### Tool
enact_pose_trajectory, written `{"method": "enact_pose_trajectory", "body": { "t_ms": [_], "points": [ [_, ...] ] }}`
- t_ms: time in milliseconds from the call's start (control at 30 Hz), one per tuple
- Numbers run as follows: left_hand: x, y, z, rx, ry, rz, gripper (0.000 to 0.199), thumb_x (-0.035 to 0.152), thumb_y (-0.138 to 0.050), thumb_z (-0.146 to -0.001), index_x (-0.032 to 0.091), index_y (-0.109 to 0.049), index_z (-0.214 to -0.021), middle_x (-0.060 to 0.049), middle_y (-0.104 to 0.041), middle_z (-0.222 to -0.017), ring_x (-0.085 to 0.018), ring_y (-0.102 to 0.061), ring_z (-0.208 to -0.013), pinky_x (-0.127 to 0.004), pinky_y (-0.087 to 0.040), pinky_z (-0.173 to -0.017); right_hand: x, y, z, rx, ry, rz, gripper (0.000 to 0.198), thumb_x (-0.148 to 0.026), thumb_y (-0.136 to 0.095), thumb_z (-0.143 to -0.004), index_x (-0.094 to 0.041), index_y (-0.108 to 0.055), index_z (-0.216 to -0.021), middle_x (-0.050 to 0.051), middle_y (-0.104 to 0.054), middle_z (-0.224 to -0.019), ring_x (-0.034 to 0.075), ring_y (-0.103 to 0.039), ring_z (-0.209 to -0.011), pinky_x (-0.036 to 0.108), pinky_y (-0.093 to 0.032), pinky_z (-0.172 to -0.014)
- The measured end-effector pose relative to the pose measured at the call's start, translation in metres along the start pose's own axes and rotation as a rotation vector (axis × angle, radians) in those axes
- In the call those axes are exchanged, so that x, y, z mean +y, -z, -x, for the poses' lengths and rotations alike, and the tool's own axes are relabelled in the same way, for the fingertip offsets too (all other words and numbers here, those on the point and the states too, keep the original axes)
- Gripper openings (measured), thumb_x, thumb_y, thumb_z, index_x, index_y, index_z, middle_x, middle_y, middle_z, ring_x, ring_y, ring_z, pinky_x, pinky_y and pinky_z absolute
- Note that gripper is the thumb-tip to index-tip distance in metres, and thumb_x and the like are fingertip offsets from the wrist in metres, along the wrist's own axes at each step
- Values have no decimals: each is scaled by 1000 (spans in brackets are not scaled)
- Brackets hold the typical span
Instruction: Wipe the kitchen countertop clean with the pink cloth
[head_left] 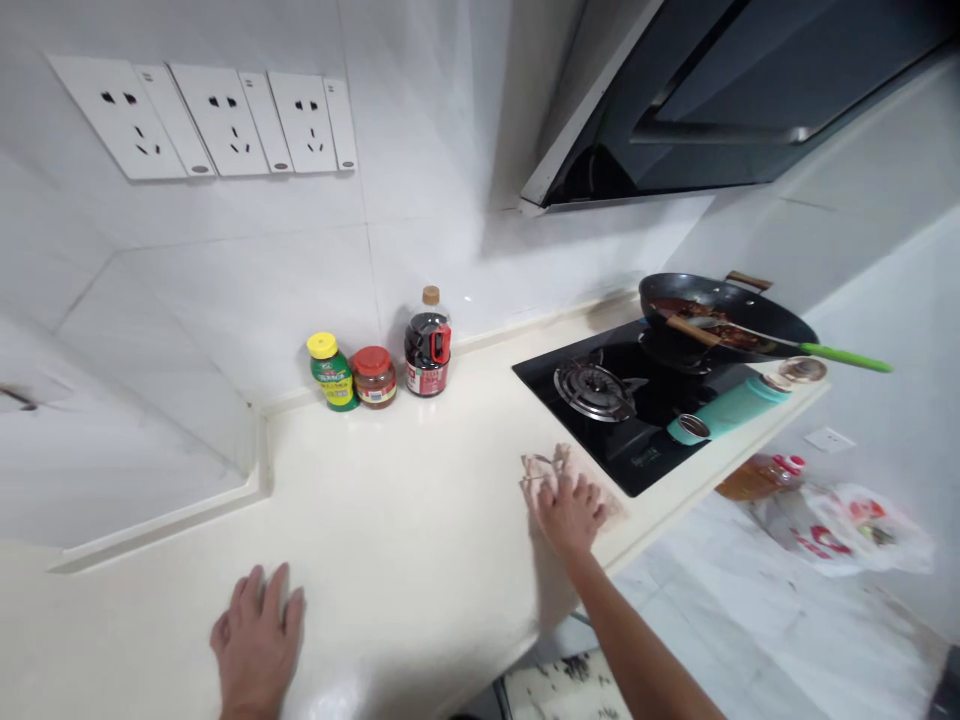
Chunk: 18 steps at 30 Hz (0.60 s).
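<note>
My left hand [257, 635] rests palm down on the cream countertop [390, 520], fingers stretched out, with nothing in it. Over by the front left corner of the stove, my right hand [568, 515] presses on a crumpled pale cloth [541, 470] with brownish marks. Its fingers are bent over the cloth, and part of the cloth is hidden under the palm. The cloth lies flat against the counter beside the black gas stove [637, 400].
Against the wall stand a green jar with a yellow lid [333, 375], a red-lidded jar [374, 378] and a dark sauce bottle [428, 350]. A wok [750, 300] with food sits on the far burner. A turquoise bottle [739, 408] lies along the stove's front. The range hood [720, 110] overhangs.
</note>
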<state>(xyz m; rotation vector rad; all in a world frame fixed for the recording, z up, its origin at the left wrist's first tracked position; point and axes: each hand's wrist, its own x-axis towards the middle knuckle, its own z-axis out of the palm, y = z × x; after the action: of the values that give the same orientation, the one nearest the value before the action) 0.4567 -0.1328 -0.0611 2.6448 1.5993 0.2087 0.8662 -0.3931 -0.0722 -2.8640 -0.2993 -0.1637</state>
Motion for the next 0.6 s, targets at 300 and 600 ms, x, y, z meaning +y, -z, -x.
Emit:
{"method": "enact_pose_trajectory", "body": {
  "t_ms": [300, 600],
  "points": [
    [4, 10, 1, 22, -19, 20, 60, 45, -20, -102, 18, -60, -139, -19, -48, -155, -32, -36, -147, -54, -31, -117, -140, 7, 208, -568, 1099, -320, 71, -65, -63, -88, -25, -55, -145, 14, -29, -168, 42, -12, -157, 68, -16, -123],
    [-1, 6, -1, -14, 14, 53, 62, 48, -17, -102, 23, -54, -144, -14, -46, -158, -29, -34, -150, -53, -29, -118, -111, -4, 142, -505, 1095, -330, 52, -63, -52, -98, -33, -57, -140, 3, -47, -159, 26, -26, -154, 58, -15, -125]
  ]
}}
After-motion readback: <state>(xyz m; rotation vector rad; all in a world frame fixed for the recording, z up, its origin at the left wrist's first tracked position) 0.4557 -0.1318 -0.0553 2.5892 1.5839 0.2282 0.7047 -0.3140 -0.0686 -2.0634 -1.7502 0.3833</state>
